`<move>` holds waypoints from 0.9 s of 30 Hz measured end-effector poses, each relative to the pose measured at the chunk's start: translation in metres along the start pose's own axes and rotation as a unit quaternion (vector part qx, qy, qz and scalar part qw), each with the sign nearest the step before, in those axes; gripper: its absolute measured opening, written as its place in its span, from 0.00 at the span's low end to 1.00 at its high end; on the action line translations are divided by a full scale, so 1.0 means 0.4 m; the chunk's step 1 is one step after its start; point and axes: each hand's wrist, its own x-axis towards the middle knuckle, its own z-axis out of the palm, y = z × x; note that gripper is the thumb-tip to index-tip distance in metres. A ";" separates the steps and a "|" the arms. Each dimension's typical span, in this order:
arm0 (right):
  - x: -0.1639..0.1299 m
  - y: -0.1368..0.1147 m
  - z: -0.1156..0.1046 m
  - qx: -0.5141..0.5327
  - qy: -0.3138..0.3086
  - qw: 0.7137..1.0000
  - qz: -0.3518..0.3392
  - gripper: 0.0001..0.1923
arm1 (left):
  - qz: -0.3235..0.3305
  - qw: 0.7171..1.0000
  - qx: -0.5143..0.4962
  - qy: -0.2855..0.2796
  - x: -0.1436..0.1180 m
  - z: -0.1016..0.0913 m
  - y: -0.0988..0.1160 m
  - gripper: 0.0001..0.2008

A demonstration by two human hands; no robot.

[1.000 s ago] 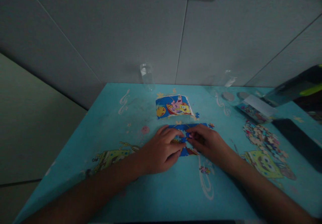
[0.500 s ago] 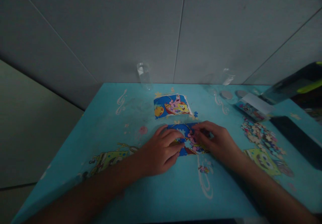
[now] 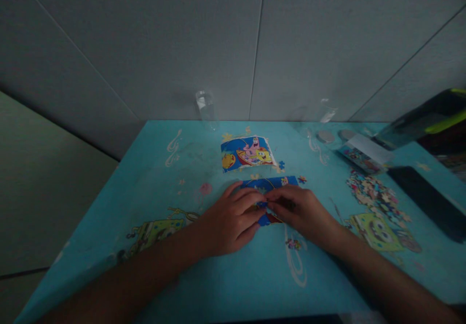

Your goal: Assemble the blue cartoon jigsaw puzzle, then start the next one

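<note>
A partly joined jigsaw puzzle point(image 3: 271, 184), mostly dark blue, lies on the light blue cartoon-print table point(image 3: 225, 270). My left hand point(image 3: 231, 219) rests flat on the puzzle's left part with fingers spread. My right hand point(image 3: 296, 210) presses on the puzzle's right part, its fingertips meeting the left hand's fingertips over the middle; whether it pinches a piece is hidden. A small colour picture point(image 3: 247, 152) of the cartoon scene lies just beyond the puzzle.
A heap of loose puzzle pieces point(image 3: 371, 193) lies at the right. Behind it are a clear box point(image 3: 358, 156), two round lids point(image 3: 325, 136) and a dark flat object point(image 3: 424, 200). A clear tube point(image 3: 204, 106) stands at the back by the grey wall.
My right hand slid right over the puzzle, then came back left to touch the left hand's fingertips. The left hand stayed in place.
</note>
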 end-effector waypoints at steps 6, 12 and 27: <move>0.009 0.018 -0.012 0.027 0.053 0.997 0.058 0.06 | -0.039 0.996 -0.048 0.060 -0.006 0.002 -0.010 0.18; 0.019 0.032 -0.026 -0.034 0.056 0.996 0.055 0.07 | -0.072 0.993 -0.038 0.084 -0.001 0.009 -0.021 0.14; 0.011 0.040 -0.062 -0.165 0.054 0.984 -0.027 0.11 | -0.025 0.999 0.020 -0.038 0.006 0.009 -0.019 0.27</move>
